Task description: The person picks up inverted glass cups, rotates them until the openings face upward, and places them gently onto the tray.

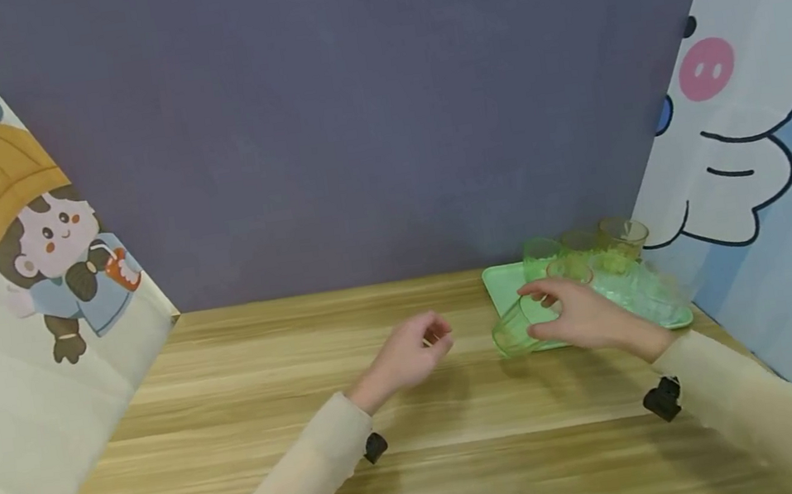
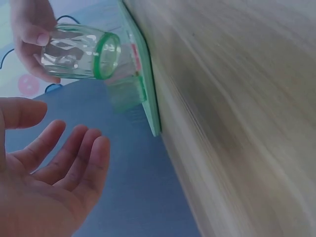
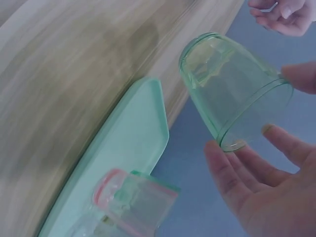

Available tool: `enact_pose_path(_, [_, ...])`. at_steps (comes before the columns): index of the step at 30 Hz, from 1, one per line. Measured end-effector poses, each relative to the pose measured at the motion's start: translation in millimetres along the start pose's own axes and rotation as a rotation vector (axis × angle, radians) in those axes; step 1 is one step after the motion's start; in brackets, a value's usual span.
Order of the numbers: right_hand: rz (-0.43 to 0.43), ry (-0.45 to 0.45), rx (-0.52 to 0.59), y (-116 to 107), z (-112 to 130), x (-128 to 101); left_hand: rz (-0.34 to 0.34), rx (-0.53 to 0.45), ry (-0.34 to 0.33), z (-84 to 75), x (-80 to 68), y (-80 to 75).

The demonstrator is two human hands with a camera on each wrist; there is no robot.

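Note:
My right hand (image 1: 574,315) holds a clear green cup (image 1: 515,333) by its wider end, thumb on one side and fingertips on the other. The cup tilts above the front left part of a light green tray (image 1: 502,287), its narrower end pointing down and left. In the right wrist view, the cup (image 3: 232,89) looks see-through, with nothing visible inside. My left hand (image 1: 413,351) hovers over the table left of the cup, apart from it. Its fingers (image 2: 89,163) are loosely bent and hold nothing.
Several clear cups stand on the tray, among them a green one (image 1: 540,255) and a yellowish one (image 1: 623,234); a pink-rimmed one (image 3: 138,200) shows in the right wrist view. The wooden table (image 1: 268,356) meets a dark grey panel (image 1: 349,119) behind and printed cloths at both sides.

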State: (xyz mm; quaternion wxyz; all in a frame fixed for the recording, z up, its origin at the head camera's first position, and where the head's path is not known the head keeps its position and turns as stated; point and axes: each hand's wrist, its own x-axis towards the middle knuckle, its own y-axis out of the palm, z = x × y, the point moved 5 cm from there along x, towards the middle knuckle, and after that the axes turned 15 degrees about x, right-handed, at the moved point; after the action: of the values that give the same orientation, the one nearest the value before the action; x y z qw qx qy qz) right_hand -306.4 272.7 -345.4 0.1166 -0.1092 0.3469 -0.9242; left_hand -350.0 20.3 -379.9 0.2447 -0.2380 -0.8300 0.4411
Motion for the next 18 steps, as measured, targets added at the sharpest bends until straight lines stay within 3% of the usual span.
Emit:
enact_pose_path(7, [-0.030,-0.003,-0.052,-11.0,-6.3,-3.5,0.006,0.084,0.005,-9.3,14.3,-0.8])
enact_pose_path(14, [-0.018,0.023,-0.098,-15.4,-7.7,-8.0,-0.010,0.174,0.051,-16.4,29.4,0.0])
enact_pose_path(18, [-0.023,0.040,-0.126,-19.1,-7.7,-9.7,-0.018,0.272,0.095,-19.7,36.0,2.3])
